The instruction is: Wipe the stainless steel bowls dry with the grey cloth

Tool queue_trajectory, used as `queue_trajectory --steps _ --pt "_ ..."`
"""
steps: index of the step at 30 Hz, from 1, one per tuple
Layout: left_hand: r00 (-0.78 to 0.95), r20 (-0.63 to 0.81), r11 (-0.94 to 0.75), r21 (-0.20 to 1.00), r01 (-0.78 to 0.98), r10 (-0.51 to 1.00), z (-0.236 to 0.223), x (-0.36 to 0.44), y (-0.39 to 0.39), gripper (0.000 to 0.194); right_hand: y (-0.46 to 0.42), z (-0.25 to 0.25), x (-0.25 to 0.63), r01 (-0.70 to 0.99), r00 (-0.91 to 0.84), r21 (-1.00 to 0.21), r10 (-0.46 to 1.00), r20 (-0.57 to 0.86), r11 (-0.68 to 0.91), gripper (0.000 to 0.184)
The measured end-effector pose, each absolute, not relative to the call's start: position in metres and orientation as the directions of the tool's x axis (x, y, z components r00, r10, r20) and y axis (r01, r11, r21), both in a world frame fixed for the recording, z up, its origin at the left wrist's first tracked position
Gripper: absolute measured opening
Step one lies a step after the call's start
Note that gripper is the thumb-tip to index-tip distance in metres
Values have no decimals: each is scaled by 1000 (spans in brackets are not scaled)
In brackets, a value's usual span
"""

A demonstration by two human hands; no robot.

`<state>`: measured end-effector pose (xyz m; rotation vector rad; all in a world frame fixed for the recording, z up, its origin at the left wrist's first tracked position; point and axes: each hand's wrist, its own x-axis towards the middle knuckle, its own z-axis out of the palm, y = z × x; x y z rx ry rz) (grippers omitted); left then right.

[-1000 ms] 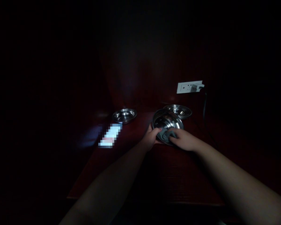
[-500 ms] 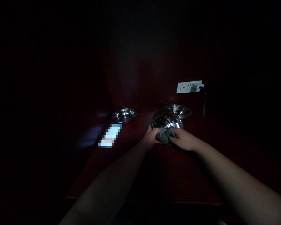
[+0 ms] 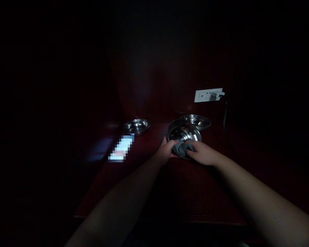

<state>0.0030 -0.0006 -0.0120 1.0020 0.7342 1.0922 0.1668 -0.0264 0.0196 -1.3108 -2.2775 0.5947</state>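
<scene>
The scene is very dark. A steel bowl (image 3: 183, 131) is tilted toward me above a dark red wooden table (image 3: 195, 192). My left hand (image 3: 165, 151) grips the bowl's near left rim, fingers curled over the edge. My right hand (image 3: 203, 153) presses a grey cloth (image 3: 181, 147) against the bowl's inside, fingers closed on the cloth.
A second steel bowl (image 3: 136, 126) sits at the back left and a third (image 3: 195, 121) behind the held one. A lit, blurred rectangle (image 3: 121, 148) lies to the left. A white wall socket (image 3: 208, 95) with a plug and dark cable (image 3: 224, 116) is at the back right.
</scene>
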Motion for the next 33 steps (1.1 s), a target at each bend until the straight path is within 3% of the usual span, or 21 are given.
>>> queue_trajectory --steps 18,33 --pt "320 -12 142 912 -386 947 -9 3 -3 50 -28 22 166 773 -400 -482 906 136 413 14" --pt "324 -15 145 912 -382 946 -12 3 -1 53 -27 21 167 736 -417 -529 899 137 422 15"
